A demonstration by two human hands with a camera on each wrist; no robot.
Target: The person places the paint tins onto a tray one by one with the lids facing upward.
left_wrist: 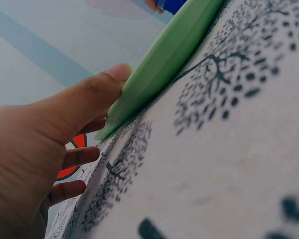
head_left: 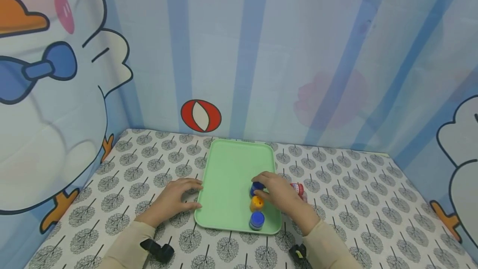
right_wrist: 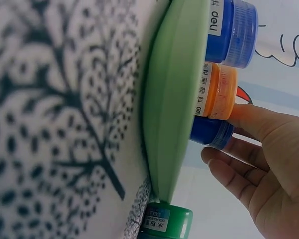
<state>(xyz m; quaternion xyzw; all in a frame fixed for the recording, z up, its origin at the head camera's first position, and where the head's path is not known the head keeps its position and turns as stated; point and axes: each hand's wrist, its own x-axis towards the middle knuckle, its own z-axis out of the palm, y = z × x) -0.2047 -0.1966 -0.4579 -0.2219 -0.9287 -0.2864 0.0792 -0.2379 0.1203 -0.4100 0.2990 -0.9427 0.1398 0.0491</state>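
Note:
A light green tray [head_left: 231, 177] lies on the patterned cloth. Along its right side stand paint jars in a row: a blue jar [head_left: 256, 221] nearest, an orange jar [head_left: 257, 204] behind it, and a dark blue jar [head_left: 255, 189] farthest. My right hand [head_left: 278, 192] holds the dark blue jar near its lid, fingers and thumb on either side; in the right wrist view, this jar [right_wrist: 213, 133] is partly behind the orange one. At the tray's left edge, my left hand [head_left: 175, 198] touches the rim, its thumb [left_wrist: 97, 89] against it and its fingers spread loosely.
A red-capped jar [head_left: 297, 188] sits right of the tray, partly hidden by my right hand. In the right wrist view a green jar [right_wrist: 168, 220] is beside the tray. A printed curtain [head_left: 209, 53] hangs behind the cloth-covered table [head_left: 336, 186].

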